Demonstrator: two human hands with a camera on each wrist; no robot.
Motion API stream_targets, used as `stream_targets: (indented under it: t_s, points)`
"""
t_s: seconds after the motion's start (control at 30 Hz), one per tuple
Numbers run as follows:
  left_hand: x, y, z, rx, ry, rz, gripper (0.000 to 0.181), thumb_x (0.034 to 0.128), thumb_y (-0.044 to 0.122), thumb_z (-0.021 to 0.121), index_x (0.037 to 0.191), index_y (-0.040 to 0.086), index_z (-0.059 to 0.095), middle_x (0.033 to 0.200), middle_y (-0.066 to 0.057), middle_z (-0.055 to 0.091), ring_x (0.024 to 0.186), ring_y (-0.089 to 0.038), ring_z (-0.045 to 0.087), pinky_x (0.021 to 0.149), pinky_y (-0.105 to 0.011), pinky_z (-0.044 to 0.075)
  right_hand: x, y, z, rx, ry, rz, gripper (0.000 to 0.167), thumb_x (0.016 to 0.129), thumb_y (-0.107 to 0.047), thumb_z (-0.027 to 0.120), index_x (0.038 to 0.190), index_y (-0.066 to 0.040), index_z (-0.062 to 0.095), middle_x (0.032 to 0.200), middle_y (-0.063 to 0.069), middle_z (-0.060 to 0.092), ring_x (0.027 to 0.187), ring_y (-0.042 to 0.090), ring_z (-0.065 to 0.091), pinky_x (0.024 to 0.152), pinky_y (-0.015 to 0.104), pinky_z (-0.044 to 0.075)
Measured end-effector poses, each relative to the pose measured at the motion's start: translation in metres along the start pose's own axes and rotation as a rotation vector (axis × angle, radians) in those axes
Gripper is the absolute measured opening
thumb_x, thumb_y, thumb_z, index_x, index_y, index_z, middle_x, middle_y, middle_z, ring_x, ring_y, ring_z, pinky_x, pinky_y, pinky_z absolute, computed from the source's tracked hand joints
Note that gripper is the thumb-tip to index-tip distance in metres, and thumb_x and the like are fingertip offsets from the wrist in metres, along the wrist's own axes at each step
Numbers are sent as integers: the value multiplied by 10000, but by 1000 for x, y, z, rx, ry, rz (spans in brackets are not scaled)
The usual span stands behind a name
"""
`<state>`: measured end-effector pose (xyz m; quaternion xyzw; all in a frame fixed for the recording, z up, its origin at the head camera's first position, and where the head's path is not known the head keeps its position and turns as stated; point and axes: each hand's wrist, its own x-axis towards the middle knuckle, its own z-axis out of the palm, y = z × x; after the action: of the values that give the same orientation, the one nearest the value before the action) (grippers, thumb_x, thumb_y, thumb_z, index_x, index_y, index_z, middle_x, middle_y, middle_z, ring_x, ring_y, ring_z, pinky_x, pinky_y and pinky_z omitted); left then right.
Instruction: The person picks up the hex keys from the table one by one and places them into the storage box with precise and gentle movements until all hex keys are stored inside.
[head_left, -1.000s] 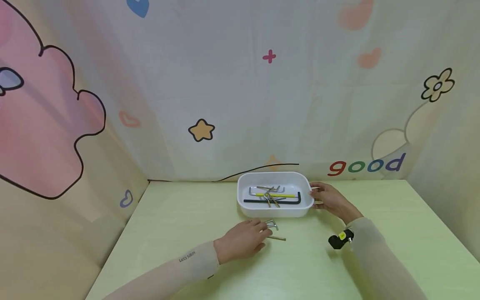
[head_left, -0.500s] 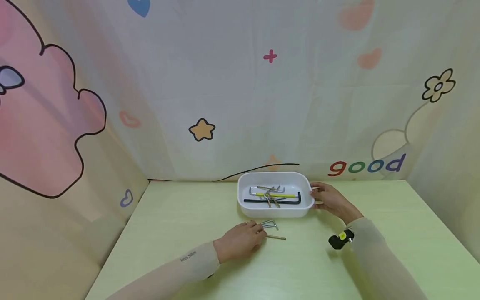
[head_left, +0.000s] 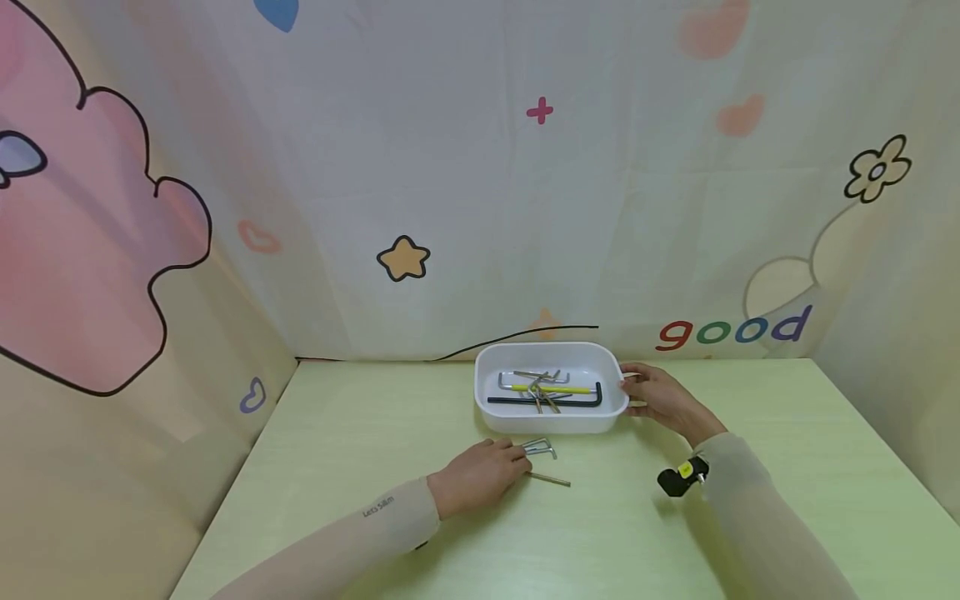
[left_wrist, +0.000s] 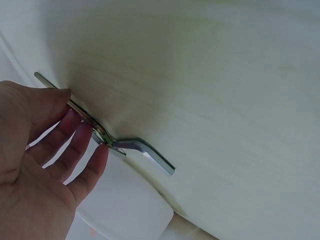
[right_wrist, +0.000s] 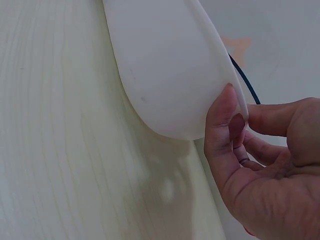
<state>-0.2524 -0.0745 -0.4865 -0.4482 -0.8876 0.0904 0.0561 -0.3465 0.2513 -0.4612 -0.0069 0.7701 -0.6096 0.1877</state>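
Okay, so we see the right hand (head_left: 663, 404) pinching the right rim of the white tray (head_left: 551, 425) toward the far side of the table (head_left: 615, 517), probably to steady it. Nearer us, the left hand (head_left: 480, 477) pinches a brass-coloured hex key (head_left: 553, 480) between thumb and fingertips, likely because it's so thin. Silver hex keys (head_left: 538, 448) sit right at those fingers; we can't tell if they're gripped too.

Patterned cloth backdrop (head_left: 465, 183) behind a pale green table (head_left: 360, 425).
The backdrop shows an orange star (head_left: 403, 258), pink cross (head_left: 540, 110), outlined flower (head_left: 890, 157) and multicoloured lettering (head_left: 672, 336) reading "good".
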Motion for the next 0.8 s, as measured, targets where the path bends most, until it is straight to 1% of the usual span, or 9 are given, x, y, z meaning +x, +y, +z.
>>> stream_targets:
  t_s: [0.13,0.27,0.37,0.47,0.53,0.67,0.8]
  points:
    - [1,0,2,-11,-5,-6,196,988,197,578,1171,212,645,1149,63,642,1046,-110,586,926,-252,512,0,1,-1,3,-4,-4,522,1031,-108,457,1508,-5,273,1227,135,478,1007,200,559,819,274,577]
    - [1,0,2,-5,-6,-7,176,989,200,574,1151,224,636,1100,70,636,1013,-110,589,876,-258,500,1,1,-1,4,3,0,514,1029,-101,451,1506,-14,282,1224,131,476,1003,205,558,820,272,574]
    - [0,0,2,6,-5,1,153,979,195,587,1120,233,633,1047,84,630,986,-99,587,834,-244,482,1,1,0,2,2,-1,518,1028,-102,451,1508,-10,277,1227,131,477,1006,207,557,822,274,573]
    - [-1,-1,1,37,-5,18,147,965,183,605,1098,239,629,1011,98,625,967,-88,584,809,-234,464,2,1,0,-2,6,1,520,1027,-102,455,1508,-13,279,1210,124,477,1002,205,557,820,272,571]
    - [-1,-1,2,60,-6,23,151,957,177,613,1096,234,626,1012,100,628,967,-86,583,815,-236,462,2,1,0,-5,11,6,518,1026,-100,455,1508,-18,283,1199,122,475,999,207,556,818,270,570]
    - [-2,-3,3,86,-22,17,165,961,177,602,1121,215,612,1072,91,634,992,-89,574,835,-240,461,2,1,0,-9,12,12,517,1025,-94,447,1509,-19,282,1214,127,473,1005,218,554,824,273,569]
    - [-3,-3,3,140,-32,46,164,985,179,554,1141,206,600,1089,84,627,987,-93,552,825,-228,456,1,0,1,-19,13,8,506,1026,-91,441,1503,-13,289,1199,121,476,997,215,552,835,288,567]
